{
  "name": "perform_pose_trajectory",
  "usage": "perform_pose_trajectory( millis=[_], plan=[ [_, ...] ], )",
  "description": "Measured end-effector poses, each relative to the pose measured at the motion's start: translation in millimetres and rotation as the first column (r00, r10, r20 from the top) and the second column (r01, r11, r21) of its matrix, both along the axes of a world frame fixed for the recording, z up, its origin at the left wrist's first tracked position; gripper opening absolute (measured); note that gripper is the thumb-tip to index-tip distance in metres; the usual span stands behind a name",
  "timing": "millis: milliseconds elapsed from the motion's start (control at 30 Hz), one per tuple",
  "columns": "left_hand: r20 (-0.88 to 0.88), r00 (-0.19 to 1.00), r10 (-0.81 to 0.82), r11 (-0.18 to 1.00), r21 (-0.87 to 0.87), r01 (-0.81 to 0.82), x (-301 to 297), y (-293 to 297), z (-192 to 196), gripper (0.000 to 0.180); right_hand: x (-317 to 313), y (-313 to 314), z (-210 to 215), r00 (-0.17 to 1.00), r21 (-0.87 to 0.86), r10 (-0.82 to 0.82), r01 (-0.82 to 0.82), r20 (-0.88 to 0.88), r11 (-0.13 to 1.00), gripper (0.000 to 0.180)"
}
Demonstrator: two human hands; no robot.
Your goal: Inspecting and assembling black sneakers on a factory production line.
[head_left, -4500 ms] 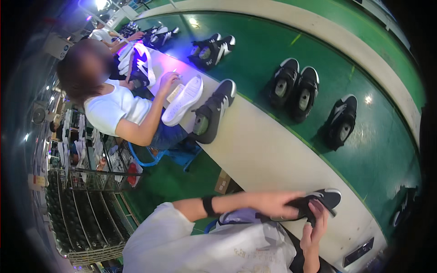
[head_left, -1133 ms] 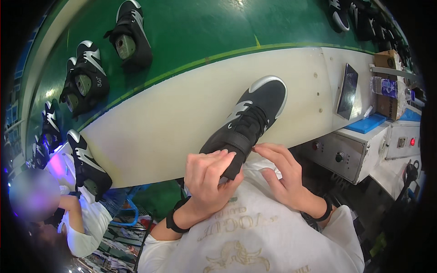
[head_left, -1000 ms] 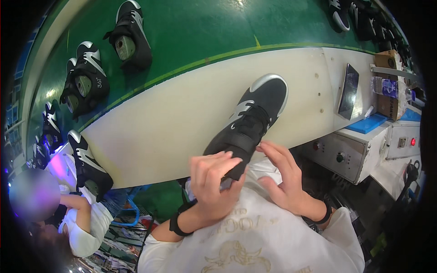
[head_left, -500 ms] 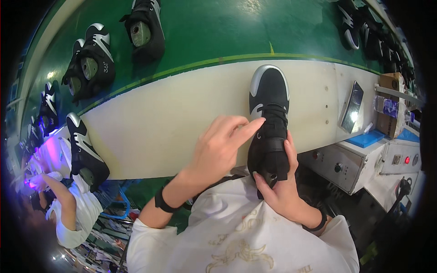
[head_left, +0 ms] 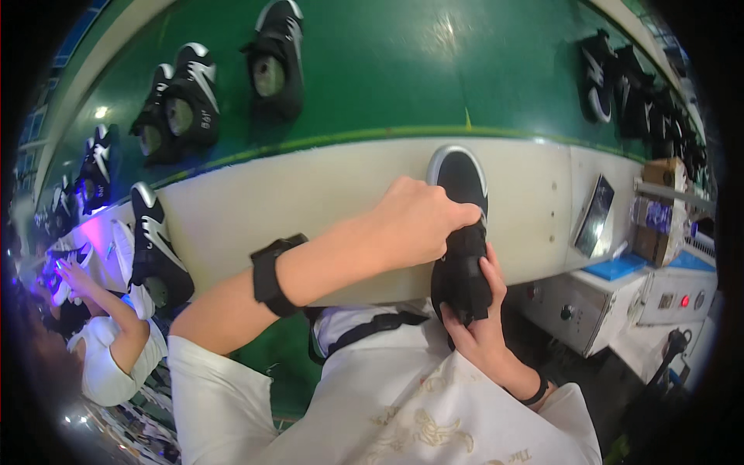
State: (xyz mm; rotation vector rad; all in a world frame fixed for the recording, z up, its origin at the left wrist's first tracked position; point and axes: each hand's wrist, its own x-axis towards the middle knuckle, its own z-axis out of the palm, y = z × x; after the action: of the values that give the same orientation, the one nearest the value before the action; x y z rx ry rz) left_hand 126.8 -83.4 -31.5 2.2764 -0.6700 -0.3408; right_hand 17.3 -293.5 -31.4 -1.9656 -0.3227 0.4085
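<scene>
A black sneaker (head_left: 463, 267) with a silver-white toe edge lies on the cream bench top (head_left: 341, 186), its toe pointing away from me. Around its heel end my right hand (head_left: 482, 316) is wrapped, thumb on the near left, fingers along the right side. My left hand (head_left: 418, 221) crosses from the left over the front of the laces. Its fingers are curled, with the tips of thumb and forefinger close together at the shoe's upper. Whatever those tips pinch is hidden, and the hand covers part of the laces.
Beyond the bench runs a green belt (head_left: 387, 85) carrying more black-and-white sneakers (head_left: 271, 70). Another sneaker (head_left: 159, 256) stands on the bench's left end, near a co-worker (head_left: 116, 341). At right are a phone (head_left: 595, 217), a blue pad (head_left: 616, 266) and a control box (head_left: 577, 306).
My left hand has moved forward and right, from beside the laces to over their front end. My right hand keeps hold of the heel. The whole view has shifted a little.
</scene>
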Motion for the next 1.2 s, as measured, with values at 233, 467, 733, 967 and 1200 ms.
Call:
perform_pose_trajectory(
  millis=[233,467,733,967,1200],
  plan=[
    [-0.165,0.769,0.618,0.732,-0.237,-0.639,-102.9,42.4,-20.7,0.036,88.7,61.8,-9.7,0.996,0.065,0.035,-0.041,0.085,0.997,0.073],
    [0.162,0.859,0.486,0.868,0.024,-0.496,-158.6,35.0,-54.1,0.042,273.0,189.6,-59.6,0.989,-0.042,0.120,-0.116,0.091,0.992,0.079],
    [0.137,0.861,0.489,0.864,0.059,-0.500,-156.1,37.1,-58.9,0.043,396.1,-55.0,-88.1,0.488,-0.123,-0.302,0.663,0.819,0.739,0.060],
    [0.228,0.836,0.499,0.814,0.206,-0.543,-165.7,32.3,-65.8,0.046,492.5,-232.9,-123.7,0.813,-0.418,-0.401,0.567,0.422,0.709,0.081],
    [0.320,0.818,0.478,0.806,0.211,-0.553,-164.8,31.4,-62.3,0.051,492.0,-231.6,-142.4,0.831,-0.181,-0.457,0.526,0.318,0.831,0.073]
  ],
)
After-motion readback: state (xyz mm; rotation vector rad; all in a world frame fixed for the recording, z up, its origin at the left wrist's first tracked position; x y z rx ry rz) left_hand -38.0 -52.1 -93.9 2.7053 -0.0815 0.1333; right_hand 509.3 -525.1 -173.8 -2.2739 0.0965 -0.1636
